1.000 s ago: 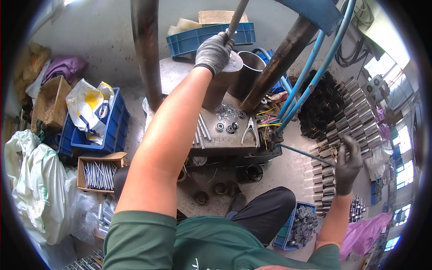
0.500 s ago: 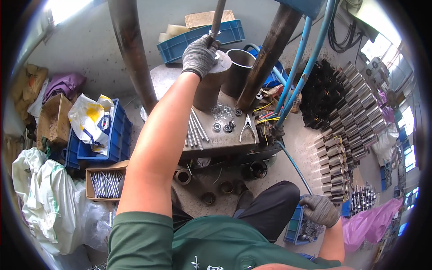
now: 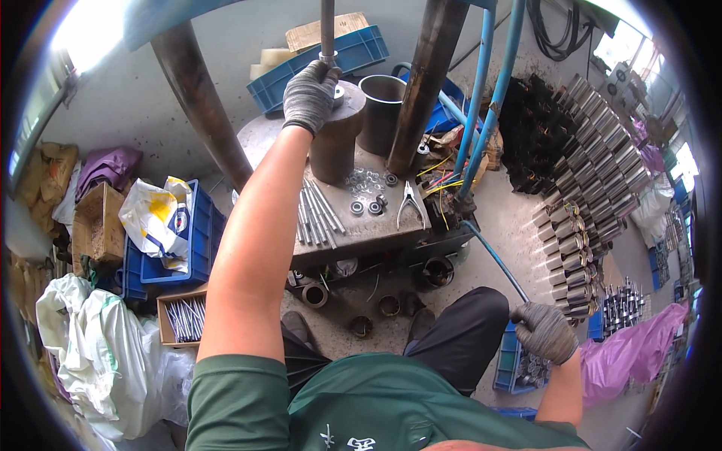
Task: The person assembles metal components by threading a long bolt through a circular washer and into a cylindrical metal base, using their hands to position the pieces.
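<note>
My left hand [image 3: 310, 96], in a grey knit glove, is closed around the lower part of an upright metal rod [image 3: 328, 26]. A shiny ring [image 3: 328, 57] sits round the rod just above my fingers. Under the hand stands a thick steel cylinder [image 3: 333, 146], with a small round metal part [image 3: 338, 93] on its top, half covered by the glove. Down at the right, my right hand [image 3: 547, 332], gloved too, grips the end of a long blue lever [image 3: 489, 252]. Its fingers are wrapped round the lever's bare metal end.
On the metal bench lie steel rods [image 3: 317, 214], small rings [image 3: 366, 180], bearings [image 3: 374, 207] and pliers [image 3: 410, 204]. Two thick posts flank the cylinder; an open pipe [image 3: 380, 124] stands beside it. Stacked metal cylinders [image 3: 602, 158] fill the right; blue crates [image 3: 197, 225] stand left.
The whole view has shifted, so the bench and posts appear farther left. My left hand stays at the rod and my right hand keeps its grip on the lever.
</note>
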`<state>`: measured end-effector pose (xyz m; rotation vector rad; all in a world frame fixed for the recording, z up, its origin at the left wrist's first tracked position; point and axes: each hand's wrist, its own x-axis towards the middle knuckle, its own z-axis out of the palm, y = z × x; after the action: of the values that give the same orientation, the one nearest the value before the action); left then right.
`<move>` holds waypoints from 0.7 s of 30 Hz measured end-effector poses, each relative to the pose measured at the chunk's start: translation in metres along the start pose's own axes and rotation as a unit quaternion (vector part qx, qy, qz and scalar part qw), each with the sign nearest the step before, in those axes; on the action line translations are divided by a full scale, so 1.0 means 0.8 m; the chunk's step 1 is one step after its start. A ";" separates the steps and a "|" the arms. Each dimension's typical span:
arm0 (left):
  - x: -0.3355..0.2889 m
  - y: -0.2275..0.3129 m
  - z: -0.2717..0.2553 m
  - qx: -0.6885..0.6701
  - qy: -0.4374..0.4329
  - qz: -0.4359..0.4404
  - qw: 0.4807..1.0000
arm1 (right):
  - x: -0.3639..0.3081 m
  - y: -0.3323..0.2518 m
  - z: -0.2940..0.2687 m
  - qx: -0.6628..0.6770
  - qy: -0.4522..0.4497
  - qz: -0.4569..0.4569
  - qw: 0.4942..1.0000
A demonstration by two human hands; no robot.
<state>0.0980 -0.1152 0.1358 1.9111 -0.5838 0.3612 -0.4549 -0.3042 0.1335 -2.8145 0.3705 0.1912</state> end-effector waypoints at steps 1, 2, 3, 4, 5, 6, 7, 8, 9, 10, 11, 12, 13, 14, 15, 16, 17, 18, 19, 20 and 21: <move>0.001 -0.001 0.002 -0.007 0.000 0.003 1.000 | -0.004 0.002 0.005 0.000 -0.001 0.002 1.000; 0.001 -0.003 0.005 -0.015 0.000 0.007 1.000 | -0.009 0.003 0.010 -0.033 -0.029 0.004 0.999; 0.003 -0.004 0.006 -0.022 0.000 0.010 1.000 | -0.012 0.003 0.013 -0.067 -0.056 0.006 0.996; 0.004 -0.006 0.007 -0.020 -0.001 0.008 1.000 | -0.013 0.000 0.014 -0.064 -0.052 0.027 0.996; 0.005 -0.007 0.007 -0.036 -0.010 0.000 0.999 | -0.013 -0.003 0.014 -0.062 -0.054 0.027 0.996; 0.005 -0.009 0.007 -0.051 -0.018 -0.008 0.998 | -0.012 -0.005 0.013 -0.039 -0.042 0.024 0.998; 0.004 -0.008 0.007 -0.050 -0.020 -0.008 0.998 | -0.010 -0.007 0.012 -0.015 -0.029 0.021 0.999; 0.002 -0.007 0.007 -0.085 -0.025 -0.020 0.996 | -0.009 -0.010 0.010 -0.013 -0.029 0.022 0.999; 0.001 -0.005 0.007 -0.119 -0.030 -0.032 0.992 | -0.007 -0.012 0.007 0.005 0.019 0.014 1.000; 0.001 -0.006 0.003 -0.135 -0.029 -0.016 0.990 | -0.002 -0.015 0.004 0.025 0.068 0.002 0.997; -0.002 0.003 0.000 -0.133 -0.034 -0.015 0.990 | 0.003 -0.012 -0.004 0.010 0.107 -0.010 0.994; -0.004 0.012 -0.005 -0.131 -0.045 -0.015 0.990 | 0.012 -0.009 -0.014 -0.005 0.146 -0.021 0.989; -0.006 0.018 -0.012 -0.126 -0.054 -0.017 0.990 | 0.028 -0.008 -0.028 -0.020 0.204 -0.048 0.978; -0.004 0.015 -0.017 -0.175 -0.065 -0.035 0.982 | 0.047 -0.016 -0.046 -0.086 0.298 -0.066 0.948; 0.010 -0.001 -0.013 -0.203 -0.058 -0.017 0.977 | 0.073 -0.001 -0.057 -0.081 0.369 -0.093 0.921; 0.014 -0.005 -0.006 -0.204 -0.064 -0.023 0.977 | 0.095 0.011 -0.080 -0.117 0.403 -0.117 0.900; 0.016 -0.006 -0.002 -0.204 -0.068 -0.029 0.976 | 0.116 0.017 -0.100 -0.107 0.445 -0.138 0.878; 0.017 -0.006 0.005 -0.207 -0.073 -0.027 0.975 | 0.130 0.026 -0.115 -0.012 0.445 -0.089 0.891; 0.018 -0.009 -0.005 -0.206 -0.072 -0.031 0.975 | 0.157 0.029 -0.121 0.031 0.472 -0.125 0.872; 0.017 -0.012 -0.004 -0.217 -0.075 -0.037 0.973 | 0.167 0.026 -0.133 0.026 0.459 -0.097 0.883; 0.018 -0.014 -0.003 -0.217 -0.077 -0.037 0.972 | 0.171 0.022 -0.140 0.020 0.444 -0.068 0.893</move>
<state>0.1163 -0.1129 0.1351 1.5392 -0.6347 0.0286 -0.3184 -0.3860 0.2116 -2.6887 0.3413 -1.1471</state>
